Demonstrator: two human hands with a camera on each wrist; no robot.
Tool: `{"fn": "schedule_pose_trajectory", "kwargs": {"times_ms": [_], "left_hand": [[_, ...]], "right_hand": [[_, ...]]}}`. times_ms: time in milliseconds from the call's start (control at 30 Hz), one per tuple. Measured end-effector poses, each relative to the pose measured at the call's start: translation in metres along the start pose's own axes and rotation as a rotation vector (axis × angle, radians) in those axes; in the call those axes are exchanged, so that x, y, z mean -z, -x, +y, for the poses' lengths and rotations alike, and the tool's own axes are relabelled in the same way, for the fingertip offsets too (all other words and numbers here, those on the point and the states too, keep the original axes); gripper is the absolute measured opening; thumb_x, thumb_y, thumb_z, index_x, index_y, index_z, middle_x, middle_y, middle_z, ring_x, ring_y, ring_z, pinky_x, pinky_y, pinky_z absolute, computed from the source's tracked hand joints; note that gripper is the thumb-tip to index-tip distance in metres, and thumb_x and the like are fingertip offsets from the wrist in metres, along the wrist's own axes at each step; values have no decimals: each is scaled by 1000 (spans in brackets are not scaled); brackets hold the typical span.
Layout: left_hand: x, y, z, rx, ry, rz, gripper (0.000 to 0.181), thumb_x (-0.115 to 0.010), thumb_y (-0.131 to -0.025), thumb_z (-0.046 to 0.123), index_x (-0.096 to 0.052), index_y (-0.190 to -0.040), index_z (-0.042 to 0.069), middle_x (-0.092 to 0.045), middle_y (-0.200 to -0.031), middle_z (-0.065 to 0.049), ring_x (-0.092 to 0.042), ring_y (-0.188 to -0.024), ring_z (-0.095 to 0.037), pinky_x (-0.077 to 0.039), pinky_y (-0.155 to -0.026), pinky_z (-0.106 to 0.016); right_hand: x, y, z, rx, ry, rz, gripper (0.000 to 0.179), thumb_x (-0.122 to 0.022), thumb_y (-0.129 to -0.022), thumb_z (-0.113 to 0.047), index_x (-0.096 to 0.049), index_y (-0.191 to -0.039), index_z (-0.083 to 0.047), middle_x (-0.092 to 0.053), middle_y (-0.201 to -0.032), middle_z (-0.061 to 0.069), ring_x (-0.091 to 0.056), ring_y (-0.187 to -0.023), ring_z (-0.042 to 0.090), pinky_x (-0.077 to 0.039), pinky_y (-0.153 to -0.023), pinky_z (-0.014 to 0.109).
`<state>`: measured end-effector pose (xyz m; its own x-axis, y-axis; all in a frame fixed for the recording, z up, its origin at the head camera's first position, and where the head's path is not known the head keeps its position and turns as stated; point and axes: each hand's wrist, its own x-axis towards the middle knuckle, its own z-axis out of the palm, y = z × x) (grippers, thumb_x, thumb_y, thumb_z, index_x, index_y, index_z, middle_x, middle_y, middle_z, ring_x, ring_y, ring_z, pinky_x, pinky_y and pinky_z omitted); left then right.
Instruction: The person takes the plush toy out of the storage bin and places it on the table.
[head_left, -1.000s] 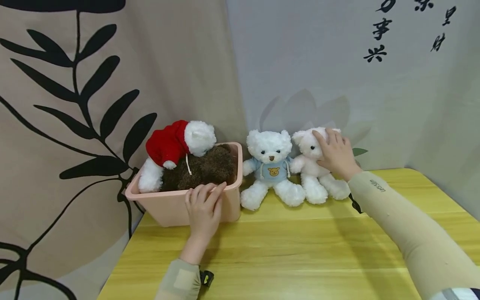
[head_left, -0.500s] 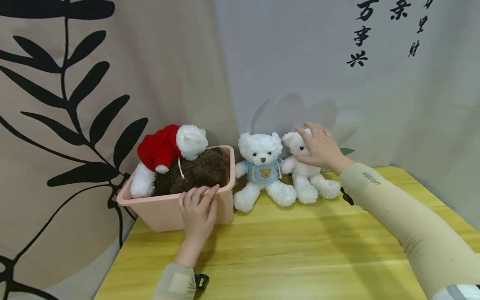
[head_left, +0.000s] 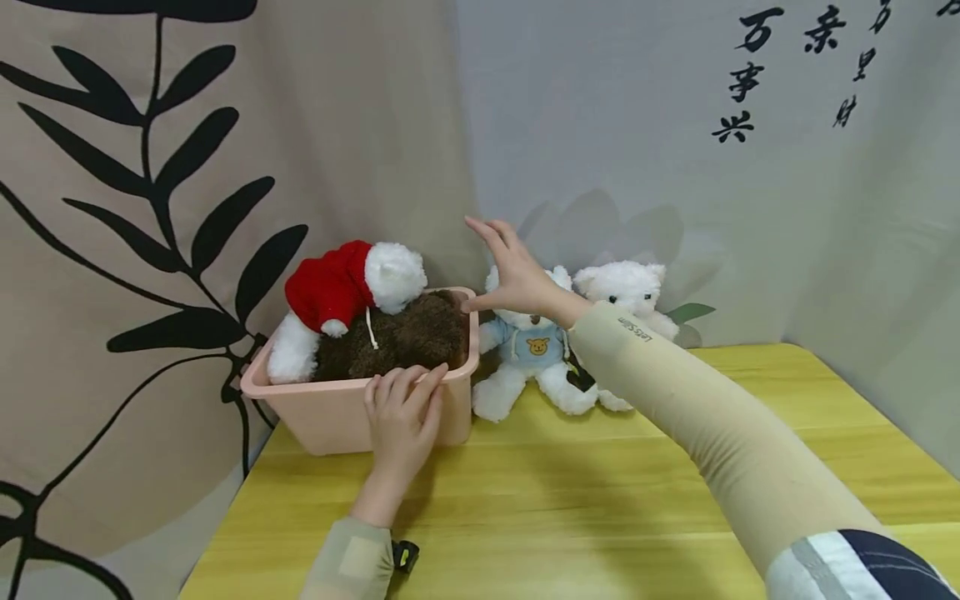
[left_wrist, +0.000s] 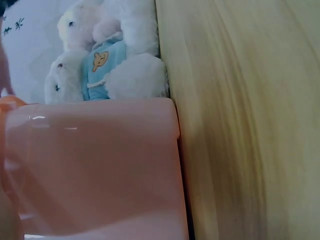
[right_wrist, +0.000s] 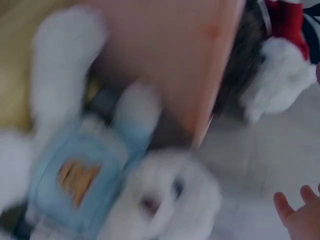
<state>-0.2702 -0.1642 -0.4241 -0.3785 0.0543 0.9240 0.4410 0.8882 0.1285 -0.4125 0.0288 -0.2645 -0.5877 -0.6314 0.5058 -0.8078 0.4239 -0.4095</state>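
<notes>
Near the bin, the right hand has left the rightmost bear.

Pink bin; red-clad white bear

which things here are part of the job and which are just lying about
Likely part of the job:
pink bin, left hand on its rim
red-clad plush and brown plush, in the bin
blue-clad bear and white plush, outside it

Apparently just surroundings:
wooden table
leaf-printed backdrop
</notes>
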Motion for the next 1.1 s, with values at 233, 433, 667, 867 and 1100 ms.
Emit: {"fn": "schedule_pose_trajectory", "kwargs": {"times_ms": [233, 433, 667, 867, 1100], "left_hand": [[-7, -3, 10, -16, -9, -10, 28, -59, -94, 23, -70, -119, 21, -62, -106, -5, -52, -103, -31, -26, -95, -61], [-11, -3, 20, -5, -16, -7, 29, -61, -92, 24, -70, -119, 22, -62, -107, -4, -52, -103, -30, -27, -96, -60], [-14, -3, 34, 4, -9, -21, 28, -58, -94, 27, -69, -119, 23, -62, -109, -3, -52, -105, -29, -26, -98, -58], [-16, -4, 40, 1, 3, -6, 28, -62, -91, 23, -70, -118, 23, -62, -108, -2, -52, -105, -28, -27, -97, -58], [-18, -4, 45, 2, 9, 12, 25, -61, -91, 21, -72, -113, 21, -63, -106, -2, -53, -102, -28, -28, -96, -58]], "right_hand": [[-26, -35, -22, 15, -33, -29, 115, -87, -70, -37, -12, -157, -23, -13, -158, 6, -18, -143, 25, -27, -110, 44], [-40, -52, -36, -29, 15, -97, 113, -87, -70, -32, -14, -156, -22, -12, -160, 5, -21, -142, 30, -33, -106, 46], [-53, -57, -40, -89, 29, -104, 113, -86, -69, -31, -15, -156, -24, -13, -160, 6, -25, -141, 30, -36, -102, 52], [-54, -63, -41, -216, 17, -147, 115, -85, -70, -31, -10, -157, -24, -27, -156, 5, -33, -137, 29, -36, -103, 47], [-52, -62, -45, -307, 152, -179, 103, -80, -74, -38, -18, -156, -27, -29, -155, 2, -35, -134, 32, -34, -101, 54]]}}
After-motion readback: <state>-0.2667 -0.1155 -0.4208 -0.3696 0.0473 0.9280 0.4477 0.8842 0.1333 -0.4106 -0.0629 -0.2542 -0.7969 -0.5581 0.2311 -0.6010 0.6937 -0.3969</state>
